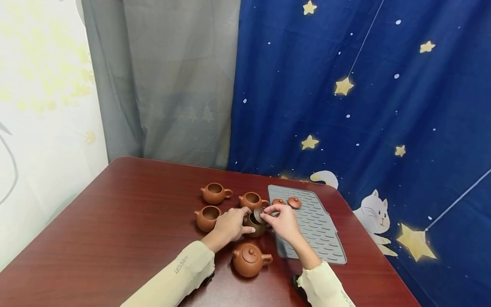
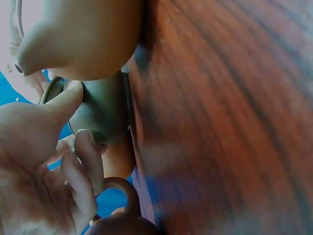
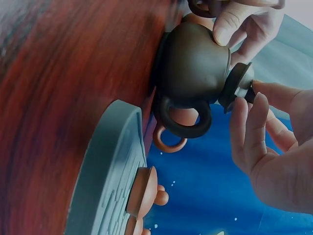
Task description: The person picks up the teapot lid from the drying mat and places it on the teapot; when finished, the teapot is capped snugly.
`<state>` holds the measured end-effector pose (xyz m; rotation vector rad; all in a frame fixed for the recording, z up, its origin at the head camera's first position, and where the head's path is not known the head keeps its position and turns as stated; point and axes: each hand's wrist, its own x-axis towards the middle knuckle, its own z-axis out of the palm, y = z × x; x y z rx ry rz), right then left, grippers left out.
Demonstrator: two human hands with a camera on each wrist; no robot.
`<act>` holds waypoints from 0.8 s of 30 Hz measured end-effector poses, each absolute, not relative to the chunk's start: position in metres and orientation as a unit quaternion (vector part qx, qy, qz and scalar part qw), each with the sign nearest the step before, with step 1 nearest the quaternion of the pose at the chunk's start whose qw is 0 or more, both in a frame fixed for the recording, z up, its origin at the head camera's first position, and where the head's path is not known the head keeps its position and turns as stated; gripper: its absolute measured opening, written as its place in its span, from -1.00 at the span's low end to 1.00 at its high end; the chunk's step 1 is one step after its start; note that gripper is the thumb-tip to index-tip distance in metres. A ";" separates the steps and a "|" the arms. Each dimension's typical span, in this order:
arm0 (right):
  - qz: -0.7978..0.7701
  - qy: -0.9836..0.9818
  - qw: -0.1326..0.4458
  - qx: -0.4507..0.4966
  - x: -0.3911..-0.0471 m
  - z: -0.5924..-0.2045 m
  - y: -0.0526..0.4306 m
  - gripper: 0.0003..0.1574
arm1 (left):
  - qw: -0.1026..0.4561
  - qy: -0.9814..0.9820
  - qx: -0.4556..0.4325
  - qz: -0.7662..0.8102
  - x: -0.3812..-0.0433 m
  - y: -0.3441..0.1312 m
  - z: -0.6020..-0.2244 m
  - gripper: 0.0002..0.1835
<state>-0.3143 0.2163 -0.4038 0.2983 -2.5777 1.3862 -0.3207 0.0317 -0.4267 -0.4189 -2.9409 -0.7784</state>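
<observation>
While right fingers pinch lid, teapot below — sleeve lettering (blurred)

One dark teapot, three lidless brown teapots from its nine to twelve o'clock and one lidded brown teapot at six stood on one surface. One dark lid, one seated lid and two loose lids towards two o'clock on one grey mat made four. Hands numbered two.
</observation>
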 end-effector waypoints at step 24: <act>0.421 -0.885 0.143 0.139 -0.317 -0.413 0.210 -0.91 | 0.037 -0.960 -0.128 -0.248 -0.317 0.032 -0.427 -0.37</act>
